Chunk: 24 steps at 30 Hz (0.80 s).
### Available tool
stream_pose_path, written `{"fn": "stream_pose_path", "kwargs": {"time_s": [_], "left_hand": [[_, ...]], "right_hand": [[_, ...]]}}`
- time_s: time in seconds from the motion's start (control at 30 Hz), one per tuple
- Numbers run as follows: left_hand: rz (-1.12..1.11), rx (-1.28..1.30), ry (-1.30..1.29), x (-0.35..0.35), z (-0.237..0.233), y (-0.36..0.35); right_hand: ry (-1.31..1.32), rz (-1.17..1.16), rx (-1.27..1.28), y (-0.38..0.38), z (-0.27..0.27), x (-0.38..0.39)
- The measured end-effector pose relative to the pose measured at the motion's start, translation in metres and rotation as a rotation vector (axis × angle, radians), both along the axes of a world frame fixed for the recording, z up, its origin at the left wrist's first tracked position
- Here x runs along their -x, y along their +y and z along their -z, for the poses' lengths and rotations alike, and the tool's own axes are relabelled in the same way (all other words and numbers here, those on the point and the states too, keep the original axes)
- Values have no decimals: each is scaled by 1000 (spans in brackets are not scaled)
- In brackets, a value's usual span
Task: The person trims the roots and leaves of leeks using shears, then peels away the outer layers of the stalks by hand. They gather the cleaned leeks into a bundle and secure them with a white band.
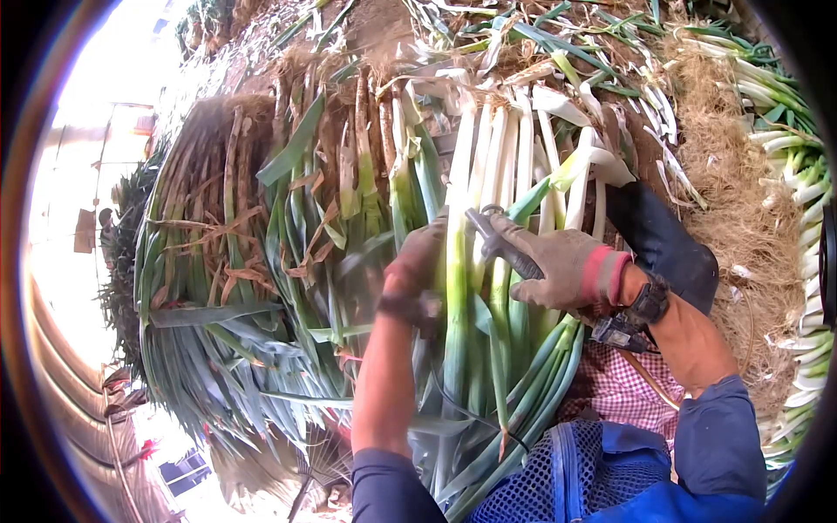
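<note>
My right hand [558,266], in a grey-brown glove with a pink cuff, is closed round a black handled tool [506,248] that looks like an air blow gun. Its tip points up and left over a row of peeled leeks [488,166] with white stems and green leaves. Beside the leftmost of these leeks, my left hand [418,257] is also gloved; its fingers are blurred and partly hidden against the stalk. A loose pale leaf sheath [602,161] curls over the stems at the right. The leeks' green leaves [523,392] hang down towards my lap.
Unpeeled leeks [209,192] with brown, dry outer leaves are stacked at the left. Scraps of peel [593,44] litter the far side. Root debris [715,174] covers the ground at the right, and more white-stemmed leeks [811,209] line the far right. A thin hose [649,379] runs below my right wrist.
</note>
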<state>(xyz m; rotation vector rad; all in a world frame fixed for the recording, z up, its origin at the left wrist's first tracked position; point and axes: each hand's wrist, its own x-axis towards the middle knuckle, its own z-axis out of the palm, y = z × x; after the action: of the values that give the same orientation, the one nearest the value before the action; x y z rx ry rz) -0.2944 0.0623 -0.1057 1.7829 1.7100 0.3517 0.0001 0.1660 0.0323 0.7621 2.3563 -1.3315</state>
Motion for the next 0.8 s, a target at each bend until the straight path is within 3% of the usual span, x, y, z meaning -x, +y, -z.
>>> {"fn": "stream_pose_path", "kwargs": {"time_s": [0.13, 0.17, 0.27, 0.3, 0.33, 0.37, 0.4, 0.47, 0.5, 0.53, 0.57, 0.6, 0.63, 0.73, 0.8], "left_hand": [[-251, -128, -133, 29, 63, -24], [-252, -128, -130, 25, 41, -17], [-932, 240, -596, 1, -88, 62], [-840, 20, -516, 2, -118, 87], [-830, -118, -639, 4, -147, 109], [-733, -83, -999, 43, -143, 142], [-831, -247, -955, 2, -200, 143], [-836, -348, -1318, 3, -211, 157], [-836, -339, -1192, -2, -206, 148], [-925, -293, -1003, 11, -172, 148], [-670, -263, -129, 53, -111, 141], [-619, -255, 121, 42, -122, 135], [-657, -117, 494, 14, -62, 93], [-373, 5, 755, -28, -40, 41], [-352, 122, 780, -36, -34, 46]], "right_hand": [[62, 31, 23, 2, 20, -9], [60, 34, 30, 1, 21, -10], [44, 30, 3, -5, 29, -12], [32, 23, -29, -8, 29, -13], [31, 20, -30, -9, 27, -13], [34, 33, -2, -10, 24, -12], [40, 48, 23, -10, 21, -12], [96, 74, -54, -15, 23, -16], [92, 80, -56, -17, 22, -17], [86, 85, -58, -17, 20, -17], [87, 86, -57, -16, 20, -17], [63, 72, -40, -15, 20, -17], [39, 58, -22, -14, 20, -16], [30, 51, 21, -9, 9, -13], [50, 56, 36, -7, 12, -11]]}}
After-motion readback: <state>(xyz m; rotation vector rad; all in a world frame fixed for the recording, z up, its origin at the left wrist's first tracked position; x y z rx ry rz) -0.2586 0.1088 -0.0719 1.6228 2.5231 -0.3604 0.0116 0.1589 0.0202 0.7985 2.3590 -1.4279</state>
